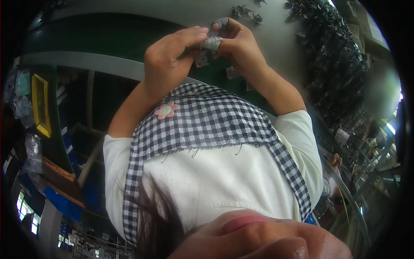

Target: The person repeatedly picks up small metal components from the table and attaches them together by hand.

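Metal bracket (201, 60) is seemingly pinched, mid-work, by the left hand (173, 48); the right hand (239, 45)'s hold cannot be told; loose brackets (231, 73) are left unhandled.

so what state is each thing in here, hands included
left hand: bent, fingers close to the right hand
right hand: bent, thumb wrapped
pale thumb wrap: on
small metal piece: by the fingertips, grip unclear
dark metal parts: heaped loosely
checked apron: worn
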Demonstrator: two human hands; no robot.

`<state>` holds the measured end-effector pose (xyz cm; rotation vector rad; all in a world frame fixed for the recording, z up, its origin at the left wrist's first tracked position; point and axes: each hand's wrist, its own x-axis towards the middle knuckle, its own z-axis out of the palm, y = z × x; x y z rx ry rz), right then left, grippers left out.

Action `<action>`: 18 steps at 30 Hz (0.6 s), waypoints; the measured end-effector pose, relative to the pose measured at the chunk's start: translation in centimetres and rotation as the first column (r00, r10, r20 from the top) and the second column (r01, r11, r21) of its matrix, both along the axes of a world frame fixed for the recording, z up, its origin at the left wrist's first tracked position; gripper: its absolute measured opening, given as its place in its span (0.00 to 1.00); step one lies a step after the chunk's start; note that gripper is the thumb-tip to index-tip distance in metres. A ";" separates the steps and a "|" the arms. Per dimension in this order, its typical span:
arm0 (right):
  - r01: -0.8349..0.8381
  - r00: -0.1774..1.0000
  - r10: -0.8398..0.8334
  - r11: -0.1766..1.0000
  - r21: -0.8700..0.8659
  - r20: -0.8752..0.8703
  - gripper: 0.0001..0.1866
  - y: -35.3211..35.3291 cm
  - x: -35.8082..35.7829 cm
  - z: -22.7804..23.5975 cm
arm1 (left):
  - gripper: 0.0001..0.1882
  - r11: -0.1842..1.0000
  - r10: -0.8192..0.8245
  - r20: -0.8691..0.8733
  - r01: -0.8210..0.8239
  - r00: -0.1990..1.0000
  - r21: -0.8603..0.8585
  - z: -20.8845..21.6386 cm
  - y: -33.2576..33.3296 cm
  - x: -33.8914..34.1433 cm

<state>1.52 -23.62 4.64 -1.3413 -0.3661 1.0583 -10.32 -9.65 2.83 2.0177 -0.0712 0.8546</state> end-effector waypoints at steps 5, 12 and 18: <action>-0.125 0.992 0.123 0.981 -0.148 -0.021 0.22 0.4 -0.3 0.7 | 0.20 0.903 -0.310 -0.125 0.251 0.942 -0.349 0.3 1.4 0.1; -0.213 0.963 0.218 0.976 0.050 -0.156 0.15 -0.5 -0.2 -0.4 | 0.26 0.984 -0.071 -0.178 0.040 0.981 -0.173 0.2 -1.7 0.4; -0.285 0.955 0.294 0.944 -0.167 0.035 0.17 -1.3 -0.5 -1.3 | 0.27 0.982 0.063 -0.275 -0.011 0.959 0.187 -0.1 -1.5 -0.2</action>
